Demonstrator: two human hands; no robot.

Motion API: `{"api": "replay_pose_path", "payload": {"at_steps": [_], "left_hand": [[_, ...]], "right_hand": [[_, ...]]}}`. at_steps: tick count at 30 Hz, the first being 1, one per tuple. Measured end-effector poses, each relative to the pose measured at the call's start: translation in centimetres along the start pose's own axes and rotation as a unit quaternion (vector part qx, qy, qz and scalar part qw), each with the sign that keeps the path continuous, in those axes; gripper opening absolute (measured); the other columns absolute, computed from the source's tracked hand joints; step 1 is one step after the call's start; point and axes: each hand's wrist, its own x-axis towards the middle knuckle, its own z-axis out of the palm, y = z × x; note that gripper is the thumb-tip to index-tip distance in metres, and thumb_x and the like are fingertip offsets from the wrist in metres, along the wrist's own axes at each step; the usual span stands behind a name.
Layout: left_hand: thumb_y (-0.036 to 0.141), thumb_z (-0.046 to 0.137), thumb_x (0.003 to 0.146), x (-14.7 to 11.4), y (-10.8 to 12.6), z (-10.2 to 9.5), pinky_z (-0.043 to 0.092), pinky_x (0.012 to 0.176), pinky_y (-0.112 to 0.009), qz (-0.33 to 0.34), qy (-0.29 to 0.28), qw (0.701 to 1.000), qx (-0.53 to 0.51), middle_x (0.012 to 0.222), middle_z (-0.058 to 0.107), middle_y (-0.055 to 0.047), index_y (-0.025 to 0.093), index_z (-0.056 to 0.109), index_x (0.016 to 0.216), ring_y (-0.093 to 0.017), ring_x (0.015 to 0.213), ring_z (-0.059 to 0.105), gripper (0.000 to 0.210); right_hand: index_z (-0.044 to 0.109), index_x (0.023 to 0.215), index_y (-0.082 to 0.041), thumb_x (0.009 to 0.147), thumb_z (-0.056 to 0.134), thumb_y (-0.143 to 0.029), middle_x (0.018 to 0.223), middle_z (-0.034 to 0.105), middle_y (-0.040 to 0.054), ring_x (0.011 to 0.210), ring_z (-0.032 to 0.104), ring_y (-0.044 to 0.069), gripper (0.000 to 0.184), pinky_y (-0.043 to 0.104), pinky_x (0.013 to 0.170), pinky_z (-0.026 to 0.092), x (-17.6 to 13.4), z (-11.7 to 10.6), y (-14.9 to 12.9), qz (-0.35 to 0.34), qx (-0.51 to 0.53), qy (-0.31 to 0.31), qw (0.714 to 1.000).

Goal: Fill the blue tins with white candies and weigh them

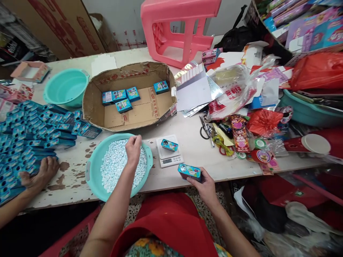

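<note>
My left hand [133,150] is above the right side of a turquoise basin [92,178] of small pale candies [115,160]. Its fingers are pinched together, and whatever they hold is hidden. In my right hand [206,184] is a blue candy box [190,171], held near the table's front edge with its round-holed end up; pale pieces show in the hole. Between the basin and that box stands a white kitchen scale [168,161], with another blue box [169,145] lying on its plate.
A co-worker's hand [44,173] rests on many blue boxes [26,132] at left. Behind the basin is a cut-down cardboard box [139,114] with several blue boxes inside. Scissors [205,129], plastic bags [233,89] and wrappers crowd the right; a pink stool [182,9] stands behind.
</note>
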Motion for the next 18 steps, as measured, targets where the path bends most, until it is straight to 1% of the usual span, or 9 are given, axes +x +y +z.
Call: {"api": "replay_pose_path", "payload": {"at_steps": [2, 3, 5, 7, 10, 12, 15, 16, 18], "left_hand": [[0.031, 0.072, 0.062, 0.0, -2.2, -3.8, 0.038, 0.061, -0.025, -0.017, -0.050, 0.985, 0.161, 0.073, 0.059, -0.004, 0.018, 0.061, 0.068, -0.020, 0.071, 0.055, 0.018], [0.027, 0.074, 0.058, -0.1, -3.1, -5.3, 0.036, 0.059, -0.025, -0.025, -0.084, 0.974, 0.208, 0.072, 0.059, -0.004, 0.019, 0.063, 0.068, -0.020, 0.070, 0.054, 0.017], [0.023, 0.076, 0.055, -0.5, -4.6, -7.3, 0.033, 0.056, -0.025, -0.038, -0.147, 0.956, 0.251, 0.067, 0.058, -0.002, 0.021, 0.065, 0.068, -0.020, 0.064, 0.052, 0.018], [0.021, 0.076, 0.053, -0.9, -5.3, -8.3, 0.031, 0.054, -0.024, -0.040, -0.183, 0.949, 0.255, 0.062, 0.056, -0.001, 0.022, 0.064, 0.065, -0.019, 0.061, 0.050, 0.017], [0.021, 0.078, 0.051, -1.3, -5.1, -9.4, 0.034, 0.054, -0.023, -0.089, -0.171, 0.963, 0.191, 0.065, 0.058, -0.002, 0.019, 0.064, 0.066, -0.018, 0.062, 0.052, 0.021], [0.023, 0.078, 0.054, -1.4, -4.7, -10.4, 0.038, 0.055, -0.023, -0.162, -0.153, 0.972, 0.079, 0.071, 0.060, -0.003, 0.018, 0.064, 0.077, -0.017, 0.063, 0.055, 0.028], [0.025, 0.076, 0.060, -1.4, -4.3, -11.6, 0.042, 0.054, -0.022, -0.259, -0.161, 0.948, -0.094, 0.074, 0.060, -0.002, 0.018, 0.060, 0.090, -0.014, 0.061, 0.057, 0.034], [0.026, 0.074, 0.062, -1.4, -4.1, -11.7, 0.041, 0.051, -0.021, -0.270, -0.169, 0.940, -0.119, 0.073, 0.059, -0.002, 0.018, 0.060, 0.088, -0.013, 0.059, 0.055, 0.032], [0.030, 0.072, 0.065, -1.2, -3.5, -10.9, 0.034, 0.044, -0.019, -0.263, -0.190, 0.940, -0.103, 0.069, 0.057, -0.002, 0.015, 0.059, 0.080, -0.010, 0.051, 0.049, 0.024]], "right_hand": [[0.058, 0.089, -0.019, 0.063, 0.077, -0.038, 0.082, 0.064, 0.0020, 0.077, 0.057, 0.019, 0.038, 0.031, 0.072, 0.047, 0.1, 0.1, 0.4, 0.004, 0.004, 0.004, 1.000], [0.058, 0.090, -0.019, 0.064, 0.077, -0.038, 0.084, 0.065, 0.0021, 0.078, 0.058, 0.020, 0.038, 0.032, 0.073, 0.046, 0.1, 0.1, 0.5, 0.007, 0.007, 0.005, 1.000], [0.058, 0.092, -0.019, 0.065, 0.077, -0.037, 0.087, 0.066, 0.0023, 0.081, 0.059, 0.021, 0.037, 0.033, 0.076, 0.046, 0.2, 0.2, 0.8, 0.013, 0.014, 0.004, 1.000], [0.057, 0.093, -0.020, 0.065, 0.077, -0.036, 0.089, 0.066, 0.0022, 0.083, 0.059, 0.021, 0.038, 0.033, 0.078, 0.046, 0.3, 0.4, 0.9, 0.014, 0.016, 0.003, 1.000], [0.057, 0.094, -0.019, 0.065, 0.077, -0.035, 0.088, 0.065, 0.0018, 0.082, 0.058, 0.020, 0.038, 0.032, 0.077, 0.045, 0.4, 0.6, 0.8, 0.010, 0.007, 0.002, 1.000], [0.057, 0.093, -0.019, 0.066, 0.077, -0.035, 0.088, 0.064, 0.0016, 0.082, 0.057, 0.020, 0.037, 0.032, 0.077, 0.045, 0.4, 0.7, 0.6, 0.006, 0.000, -0.001, 1.000], [0.057, 0.093, -0.019, 0.066, 0.076, -0.036, 0.087, 0.064, 0.0017, 0.082, 0.057, 0.020, 0.037, 0.032, 0.076, 0.045, 0.4, 0.9, 0.5, 0.002, -0.008, -0.001, 1.000], [0.057, 0.093, -0.019, 0.066, 0.076, -0.037, 0.087, 0.064, 0.0019, 0.082, 0.057, 0.020, 0.038, 0.032, 0.076, 0.045, 0.5, 1.0, 0.5, 0.001, -0.010, 0.000, 1.000], [0.058, 0.093, -0.018, 0.065, 0.077, -0.037, 0.087, 0.065, 0.0027, 0.082, 0.057, 0.021, 0.039, 0.033, 0.076, 0.045, 0.5, 1.2, 0.6, 0.001, -0.009, 0.002, 1.000]]}}
